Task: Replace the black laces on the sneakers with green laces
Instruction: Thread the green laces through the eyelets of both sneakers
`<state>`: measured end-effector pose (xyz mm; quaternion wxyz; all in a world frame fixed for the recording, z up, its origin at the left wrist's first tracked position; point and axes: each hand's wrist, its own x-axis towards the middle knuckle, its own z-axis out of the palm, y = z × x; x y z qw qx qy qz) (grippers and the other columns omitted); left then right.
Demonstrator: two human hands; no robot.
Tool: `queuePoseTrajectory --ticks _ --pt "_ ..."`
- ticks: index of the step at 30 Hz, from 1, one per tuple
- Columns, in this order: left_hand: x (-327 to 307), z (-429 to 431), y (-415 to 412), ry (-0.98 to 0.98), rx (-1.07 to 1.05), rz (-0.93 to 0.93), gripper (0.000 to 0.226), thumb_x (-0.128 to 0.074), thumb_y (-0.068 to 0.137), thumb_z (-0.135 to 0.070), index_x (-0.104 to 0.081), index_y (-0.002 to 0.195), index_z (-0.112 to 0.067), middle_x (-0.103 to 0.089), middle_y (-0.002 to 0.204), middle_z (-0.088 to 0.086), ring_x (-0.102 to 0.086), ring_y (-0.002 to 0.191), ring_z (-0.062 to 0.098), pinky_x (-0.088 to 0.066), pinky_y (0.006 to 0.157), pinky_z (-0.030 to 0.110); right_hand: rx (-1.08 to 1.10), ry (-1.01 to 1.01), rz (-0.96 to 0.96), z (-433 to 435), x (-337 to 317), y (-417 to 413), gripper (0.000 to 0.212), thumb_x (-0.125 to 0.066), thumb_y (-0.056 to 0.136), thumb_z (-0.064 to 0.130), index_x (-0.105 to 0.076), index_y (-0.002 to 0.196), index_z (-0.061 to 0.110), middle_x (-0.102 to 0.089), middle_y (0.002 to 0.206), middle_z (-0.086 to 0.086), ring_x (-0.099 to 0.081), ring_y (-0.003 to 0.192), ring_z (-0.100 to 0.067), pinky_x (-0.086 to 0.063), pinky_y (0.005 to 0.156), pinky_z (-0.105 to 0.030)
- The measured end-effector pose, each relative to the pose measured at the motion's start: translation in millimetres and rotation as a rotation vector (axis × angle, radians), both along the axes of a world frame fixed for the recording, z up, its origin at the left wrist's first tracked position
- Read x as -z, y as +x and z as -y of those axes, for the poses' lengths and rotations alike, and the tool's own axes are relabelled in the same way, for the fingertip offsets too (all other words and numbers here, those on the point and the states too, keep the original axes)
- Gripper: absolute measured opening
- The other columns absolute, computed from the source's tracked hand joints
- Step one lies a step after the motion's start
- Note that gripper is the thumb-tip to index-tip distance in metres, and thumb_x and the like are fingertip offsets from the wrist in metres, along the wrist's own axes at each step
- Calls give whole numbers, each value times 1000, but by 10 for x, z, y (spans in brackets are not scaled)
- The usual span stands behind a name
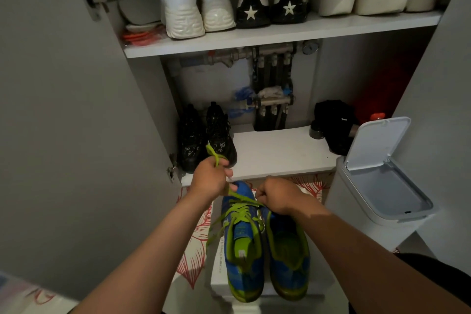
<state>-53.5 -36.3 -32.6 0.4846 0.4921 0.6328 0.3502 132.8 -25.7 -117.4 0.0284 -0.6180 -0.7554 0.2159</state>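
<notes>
Two blue and green sneakers stand side by side on a white box (221, 278) in front of me, toes pointing away. The left sneaker (242, 250) has a green lace (242, 208) threaded across its front eyelets. My left hand (210, 178) is shut on one end of that lace, pulled up and to the left, with the tip sticking out above the fist. My right hand (279, 195) is shut on the other end, just above the toe of the right sneaker (288, 257). No lace shows on the right sneaker. No black lace is in view.
An open cupboard is ahead. Black shoes (206, 137) stand on its lower shelf (280, 150), with pipes behind. White shoes (198, 0) line the upper shelf. A white bin (382, 186) with raised lid stands at right. The cupboard door (76, 109) hangs open at left.
</notes>
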Motion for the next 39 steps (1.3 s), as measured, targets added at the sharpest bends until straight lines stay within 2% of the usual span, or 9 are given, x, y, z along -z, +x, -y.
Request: queuePoseTrajectory --ticks 5,10,15,20,23,25,32,35,39 --pt "166 31 -324 4 225 -901 46 -57 85 2 -42 128 -9 -62 116 15 -64 99 31 -51 74 35 -46 -55 -14 11 -16 -154 18 -64 90 35 -76 96 23 -74 101 5 -66 95 -17 -50 79 -27" --pt "222 95 -430 -273 544 -1171 56 -57 90 -7 -35 142 -7 -54 134 14 -61 112 28 -53 89 36 -45 -76 -13 7 -64 -226 16 -66 88 32 -73 92 19 -73 97 3 -66 93 -17 -51 80 -28" --pt "288 76 -426 -255 701 -1245 53 -54 90 -6 -46 143 -10 -48 145 10 -52 127 27 -47 103 36 5 -122 -110 0 -145 -237 23 -69 85 34 -70 83 12 -72 86 -4 -67 86 -21 -53 80 -34" --pt "178 50 -267 -29 542 -1038 33 -53 89 -15 -64 119 -12 -61 127 12 -59 116 28 -50 96 37 116 -206 -426 35 -303 -256 25 -66 89 30 -68 67 18 -68 69 2 -58 66 -13 -46 68 -26" --pt "65 57 -144 -101 527 -653 19 -53 88 -8 -72 86 -9 -74 92 11 -66 69 20 -50 59 22 169 -188 -617 86 -492 -276 23 -63 93 24 -70 75 12 -66 69 0 -53 59 -9 -42 58 -20" --pt "-6 122 -51 -235 564 -441 23 -48 91 -1 -71 87 -7 -72 83 9 -60 59 16 -42 47 18 208 -195 -768 122 -604 -266 23 -59 97 21 -69 77 13 -64 68 1 -45 45 -4 -35 45 -16" --pt "-77 173 199 -121 302 140 34 -41 84 7 -64 99 -13 -60 82 7 -56 75 19 -49 74 32 152 -223 -930 269 -804 -134 25 -52 101 17 -73 90 8 -73 82 -9 -35 43 -13 -28 45 -25" --pt "-180 191 276 -84 147 524 39 -39 88 8 -62 114 -9 -70 110 9 -64 87 21 -50 71 33 147 -221 -913 343 -851 -57 25 -54 100 16 -75 97 4 -76 94 -12 -38 44 -14 -31 45 -24" --pt "-227 248 350 25 64 598 21 -47 102 -15 -62 115 -10 -74 107 8 -70 99 21 -53 89 32 161 -234 -821 413 -876 60 22 -57 99 20 -76 103 9 -77 88 -3 -44 45 -13 -39 47 -21"
